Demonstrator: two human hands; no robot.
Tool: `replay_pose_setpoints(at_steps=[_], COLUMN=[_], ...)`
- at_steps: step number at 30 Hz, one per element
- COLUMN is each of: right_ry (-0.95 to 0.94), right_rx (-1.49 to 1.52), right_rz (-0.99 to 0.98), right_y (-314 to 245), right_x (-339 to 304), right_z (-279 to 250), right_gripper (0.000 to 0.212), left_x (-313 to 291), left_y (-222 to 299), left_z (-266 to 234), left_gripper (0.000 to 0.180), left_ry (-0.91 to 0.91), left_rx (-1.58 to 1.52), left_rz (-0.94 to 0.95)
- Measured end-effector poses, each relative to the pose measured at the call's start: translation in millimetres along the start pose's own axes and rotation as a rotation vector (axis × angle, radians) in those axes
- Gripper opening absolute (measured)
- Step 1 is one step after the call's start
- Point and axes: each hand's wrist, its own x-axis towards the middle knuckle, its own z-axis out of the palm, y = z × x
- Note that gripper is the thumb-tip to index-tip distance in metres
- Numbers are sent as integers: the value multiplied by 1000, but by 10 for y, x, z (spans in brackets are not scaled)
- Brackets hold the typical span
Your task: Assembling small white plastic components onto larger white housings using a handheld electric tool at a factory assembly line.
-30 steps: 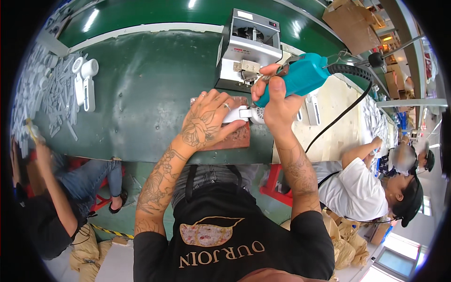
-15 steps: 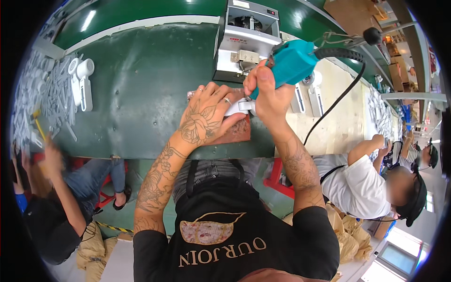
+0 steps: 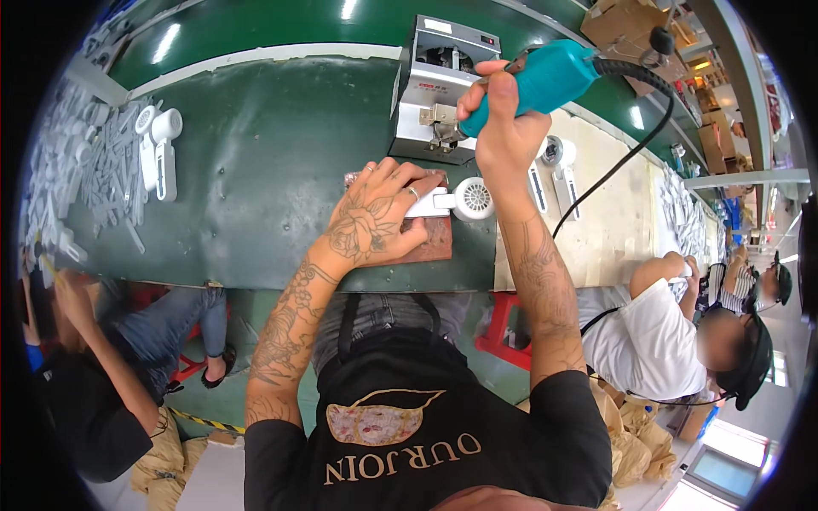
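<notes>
A left hand (image 3: 371, 213) clasps the handle of a white handheld fan (image 3: 445, 202) over a reddish block (image 3: 430, 247) beneath the palm, the round grilled head (image 3: 474, 198) jutting right of the fingers, while the right hand (image 3: 509, 119), raised farther out, grips a teal power screwdriver (image 3: 550, 75). The fan looks light, stiff and smooth, its grille probably fragile; the handle seems the safest hold.

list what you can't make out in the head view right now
White fan, head view: handle end hidden under the left hand.
Reddish block, head view: middle covered by the same hand.
Teal power tool, head view: grip partly covered by the right hand; tip too small to tell whether it touches the grey machine.
Red stool, head view: partly behind the right forearm.
</notes>
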Motion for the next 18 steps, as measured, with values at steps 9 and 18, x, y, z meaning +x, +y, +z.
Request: replay_pose_setpoints(at_steps=[9,18], right_ry=[-68,-5], right_rx=[40,138], right_rz=[14,178], right_y=[125,-309], right_x=[17,-482], right_z=[49,-118], right_gripper=[34,51], left_x=[22,23], left_y=[25,3], left_z=[-10,29], left_gripper=[48,39], left_ry=[18,-26], left_rx=[-28,-22], left_rz=[21,-17])
